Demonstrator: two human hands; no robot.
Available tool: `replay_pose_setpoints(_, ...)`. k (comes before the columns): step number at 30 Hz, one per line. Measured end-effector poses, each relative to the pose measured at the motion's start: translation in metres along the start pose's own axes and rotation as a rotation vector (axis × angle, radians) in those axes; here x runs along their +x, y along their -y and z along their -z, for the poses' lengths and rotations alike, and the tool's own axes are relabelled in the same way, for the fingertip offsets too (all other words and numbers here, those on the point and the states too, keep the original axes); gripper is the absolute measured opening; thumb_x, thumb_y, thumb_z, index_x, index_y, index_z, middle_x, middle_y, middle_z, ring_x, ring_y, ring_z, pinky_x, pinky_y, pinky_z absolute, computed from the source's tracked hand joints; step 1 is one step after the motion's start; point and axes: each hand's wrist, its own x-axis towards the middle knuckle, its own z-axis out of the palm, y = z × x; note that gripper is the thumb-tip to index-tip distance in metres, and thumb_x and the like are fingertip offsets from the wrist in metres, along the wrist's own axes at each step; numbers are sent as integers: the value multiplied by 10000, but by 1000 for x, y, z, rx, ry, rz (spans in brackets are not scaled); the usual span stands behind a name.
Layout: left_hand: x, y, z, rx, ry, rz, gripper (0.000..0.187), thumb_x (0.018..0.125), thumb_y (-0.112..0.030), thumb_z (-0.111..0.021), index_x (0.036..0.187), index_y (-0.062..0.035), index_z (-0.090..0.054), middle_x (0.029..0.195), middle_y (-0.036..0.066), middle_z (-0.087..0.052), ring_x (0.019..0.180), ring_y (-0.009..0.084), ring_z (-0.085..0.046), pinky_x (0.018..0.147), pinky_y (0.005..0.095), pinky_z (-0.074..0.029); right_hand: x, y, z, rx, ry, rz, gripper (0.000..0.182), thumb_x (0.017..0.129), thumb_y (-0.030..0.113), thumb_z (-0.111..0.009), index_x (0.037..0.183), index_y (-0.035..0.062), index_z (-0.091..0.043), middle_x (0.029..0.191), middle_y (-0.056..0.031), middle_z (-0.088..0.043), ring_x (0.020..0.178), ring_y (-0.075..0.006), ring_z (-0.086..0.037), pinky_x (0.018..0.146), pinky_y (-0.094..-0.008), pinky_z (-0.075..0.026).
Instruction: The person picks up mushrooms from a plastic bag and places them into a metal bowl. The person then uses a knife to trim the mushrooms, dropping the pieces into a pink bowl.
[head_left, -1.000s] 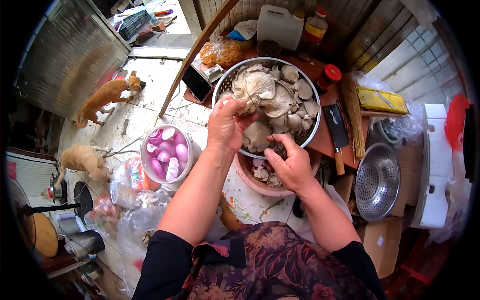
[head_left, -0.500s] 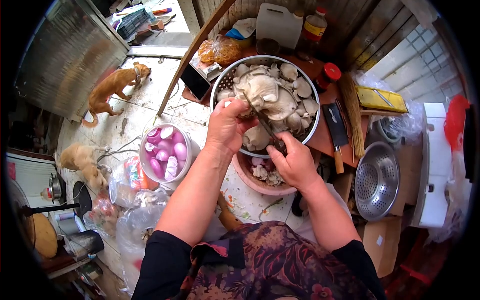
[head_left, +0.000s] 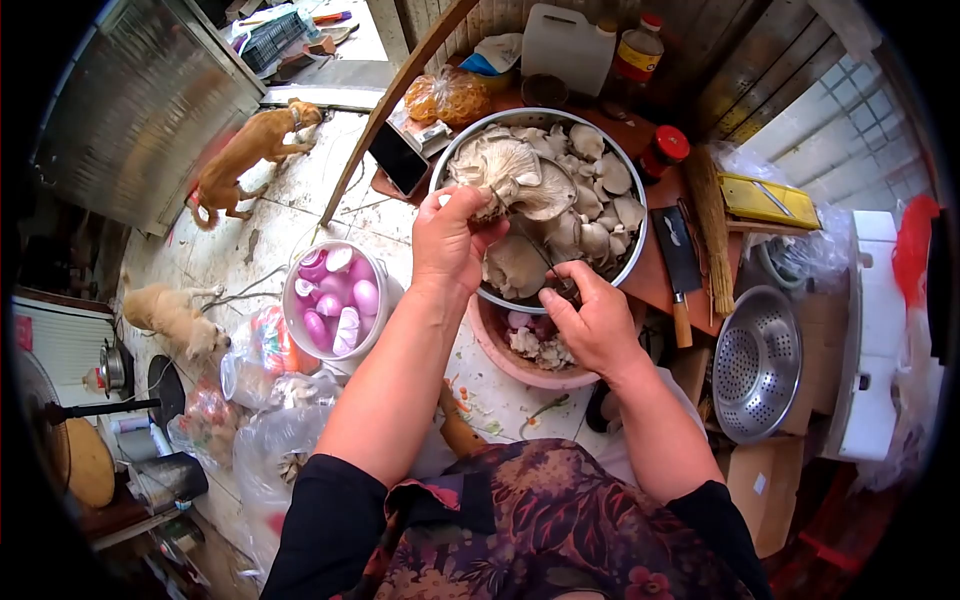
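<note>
My left hand (head_left: 447, 245) is closed, pinching the base of a large cluster of oyster mushrooms (head_left: 515, 178) over a metal colander (head_left: 640, 215). More loose oyster mushrooms (head_left: 590, 235) fill the colander. Closed around a knife, my right hand (head_left: 595, 325) is at the colander's near rim. The knife's thin dark blade (head_left: 541, 256) points up and left, toward the cluster; my fingers hide most of its handle. Below the colander, a pink basin (head_left: 490, 350) holds pale mushroom trimmings (head_left: 545, 352) and purple onion scraps.
A white bucket (head_left: 293, 310) of peeled red onions (head_left: 340, 290) stands to the left. A cleaver (head_left: 677, 250), a straw brush (head_left: 710, 230) and a red-lidded jar (head_left: 665, 150) are right of the colander. Two dogs (head_left: 250, 150) are on the floor; an empty colander (head_left: 757, 360) is at right.
The knife blade has come down and away from the mushroom cluster as my right hand shifted slightly. The cluster now shows more of its gills. The brown dog has moved toward the doorway.
</note>
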Motion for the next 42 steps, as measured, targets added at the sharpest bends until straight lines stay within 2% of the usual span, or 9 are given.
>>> replay_pose_setpoints(4,-4,-1,-6,33,-37,-75,282,773,-50,-702,985,-53,-516,875,79,-623,764,192,-629,639,358,-575,0,-3,-4,-65,-67,50,325,869,255,-640,1079,16,-575,951,-219,-648,884,-393,-629,753,-416,-497)
replay_pose_setpoints(10,5,3,1,-65,-32,45,297,773,-62,-711,1000,-53,-521,884,74,-620,773,188,-627,647,347,-574,0,0,0,68,-3,-9,301,865,242,-637,1055,15,-584,920,-210,-647,853,-377,-634,742,-403,-496)
replay_pose_setpoints(12,6,4,2,-33,-46,64,169,809,-114,-682,944,-48,-604,910,69,-630,791,200,-628,677,343,-583,0,0,1,116,36,-42,295,864,239,-636,1051,16,-586,916,-208,-648,849,-373,-636,740,-400,-496)
replay_pose_setpoints(15,3,3,-1,26,-68,11,174,810,-117,-680,947,-45,-601,908,78,-629,791,198,-627,672,342,-582,-1,0,2,34,17,-33,300,864,245,-638,1060,26,-580,920,-205,-649,850,-380,-634,742,-412,-496)
replay_pose_setpoints(21,2,5,-1,39,-119,-59,222,808,-105,-681,986,-40,-565,918,89,-621,803,212,-627,683,361,-575,-1,1,-2,-242,-160,41,308,879,259,-628,1081,35,-564,958,-211,-649,890,-404,-619,761,-448,-491)
replay_pose_setpoints(23,4,2,1,41,-143,-78,242,805,-98,-681,1001,-38,-552,928,93,-617,808,221,-627,694,371,-573,5,-2,6,-169,-205,-104,302,886,255,-623,1077,29,-564,970,-212,-650,909,-404,-617,767,-449,-488)
replay_pose_setpoints(31,2,2,1,55,-122,-98,310,798,-43,-658,1069,-40,-506,958,107,-612,829,238,-634,718,392,-577,3,6,8,82,-173,-110,241,882,206,-630,1018,11,-592,858,-176,-661,765,-284,-657,709,-355,-506)
replay_pose_setpoints(33,2,1,-1,97,-81,-114,391,763,-8,-680,1103,-44,-491,943,79,-595,800,175,-618,677,341,-576,2,8,6,171,-59,-81,248,878,198,-638,1031,9,-591,806,-159,-659,720,-248,-654,679,-338,-505)
replay_pose_setpoints(42,-2,0,-6,146,-4,-126,355,773,40,-618,1098,-33,-494,894,102,-638,770,210,-661,698,374,-602,2,-1,-5,111,-54,24,244,878,193,-640,1021,2,-588,726,-132,-654,665,-223,-651,643,-326,-496)
